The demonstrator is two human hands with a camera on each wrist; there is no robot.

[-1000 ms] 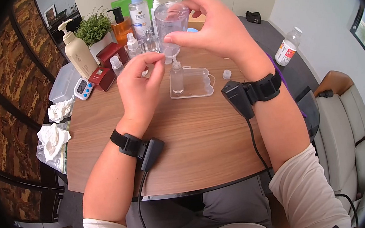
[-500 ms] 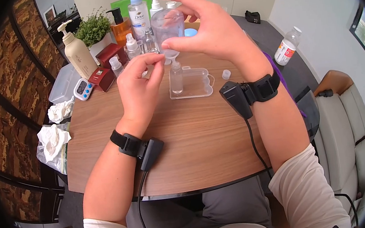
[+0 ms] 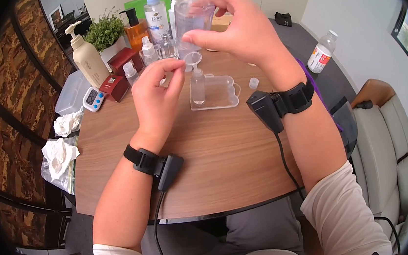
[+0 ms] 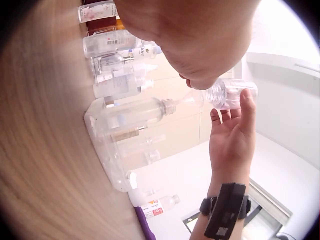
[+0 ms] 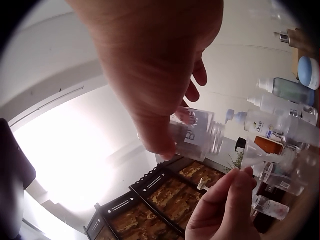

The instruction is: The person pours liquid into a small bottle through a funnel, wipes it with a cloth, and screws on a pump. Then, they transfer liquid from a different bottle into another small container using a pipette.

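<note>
My right hand (image 3: pixel 242 35) grips a clear bottle (image 3: pixel 193 23) between thumb and fingers. Its neck points down toward a small clear funnel (image 3: pixel 193 57), with a gap between them in the right wrist view. The thumb and index finger of my left hand (image 3: pixel 156 95) pinch the edge of the funnel. Below it the funnel's stem sits in the mouth of a small clear bottle (image 3: pixel 198 89), upright and holding some clear liquid low down. That bottle stands at a clear plastic case (image 3: pixel 223 96) on the table.
A small clear cap (image 3: pixel 254 83) lies right of the case. Spray bottles (image 3: pixel 147 52), a Dove pump bottle (image 3: pixel 156 19), dark red boxes (image 3: pixel 114 87) and a timer (image 3: pixel 93 99) crowd the table's back left. A labelled bottle (image 3: pixel 322 52) stands at the right.
The right hand and its bottle first dip toward the funnel, the bottle's base tipping up, then lift back. The funnel's rim now shows fully. My left hand keeps its place.
</note>
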